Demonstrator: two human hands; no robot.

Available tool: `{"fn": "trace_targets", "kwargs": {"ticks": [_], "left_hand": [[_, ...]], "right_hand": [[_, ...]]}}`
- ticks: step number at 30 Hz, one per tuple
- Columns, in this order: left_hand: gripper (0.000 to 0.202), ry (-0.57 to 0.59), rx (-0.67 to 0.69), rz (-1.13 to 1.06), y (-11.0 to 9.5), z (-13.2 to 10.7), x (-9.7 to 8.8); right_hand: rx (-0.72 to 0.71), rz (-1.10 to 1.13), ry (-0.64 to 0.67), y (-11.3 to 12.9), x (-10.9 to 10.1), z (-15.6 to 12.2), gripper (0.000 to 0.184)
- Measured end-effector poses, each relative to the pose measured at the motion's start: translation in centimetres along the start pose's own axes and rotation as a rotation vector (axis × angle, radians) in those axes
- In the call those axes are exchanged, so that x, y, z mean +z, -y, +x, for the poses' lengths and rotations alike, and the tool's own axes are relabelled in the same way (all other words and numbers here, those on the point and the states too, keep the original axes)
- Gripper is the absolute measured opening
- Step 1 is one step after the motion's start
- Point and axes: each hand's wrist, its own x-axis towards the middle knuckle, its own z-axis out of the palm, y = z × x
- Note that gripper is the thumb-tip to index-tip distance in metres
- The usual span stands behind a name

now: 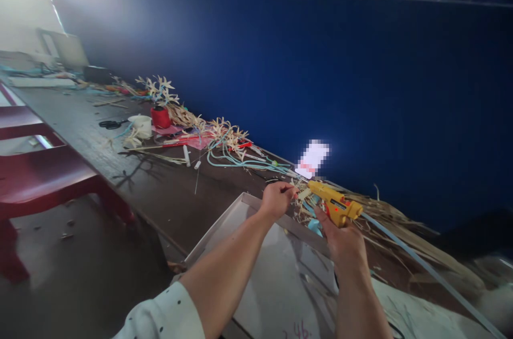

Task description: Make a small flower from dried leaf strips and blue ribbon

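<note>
My right hand (347, 245) is wrapped round the handle of a yellow hot glue gun (332, 201), its nozzle pointing left. A long translucent glue stick (417, 261) sticks out of its back end. Just left of the nozzle, my left hand (277, 200) is closed in a pinch. A small pale strip (303, 194) shows at its fingertips, in front of a clutter of similar scraps, and its far end is hard to make out. Under both forearms is a shallow whitish box or tray (256, 275). Light-blue pieces (315, 226) lie by the right fingers.
Along the dark table (172, 189) lie pale star-shaped straw flowers (226, 133) with light-blue stems, a red spool (161, 117), a white cup (141, 126) and black scissors (112, 124). A blurred lit phone (312, 159) leans by the blue partition (260, 71). Dried leaves (404, 221) lie right; red stools (44, 178) stand left.
</note>
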Motion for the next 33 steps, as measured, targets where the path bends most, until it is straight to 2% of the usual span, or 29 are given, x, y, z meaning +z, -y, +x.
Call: {"fn": "trace_targets", "kwargs": {"ticks": [10, 13, 18, 22, 27, 33], "left_hand": [[0.027, 0.008, 0.031, 0.019, -0.01, -0.18, -0.06], [0.027, 0.001, 0.037, 0.026, -0.04, -0.21, -0.06], [0.028, 0.008, 0.023, 0.028, -0.09, -0.20, -0.11], [0.028, 0.008, -0.011, 0.000, -0.01, -0.07, -0.09], [0.025, -0.006, -0.017, -0.020, -0.21, -0.07, -0.01], [0.025, -0.002, -0.027, -0.014, -0.30, -0.15, 0.02]], "right_hand": [[0.010, -0.062, 0.021, -0.03, -0.27, 0.21, 0.052], [-0.005, -0.061, -0.012, 0.03, -0.31, 0.16, 0.052], [0.008, -0.046, 0.005, -0.09, -0.15, 0.15, 0.052], [-0.003, -0.046, -0.039, -0.25, 0.00, 0.23, 0.053], [0.014, -0.052, 0.018, -0.12, -0.16, 0.20, 0.052], [0.010, -0.049, 0.017, 0.08, -0.24, 0.07, 0.051]]}}
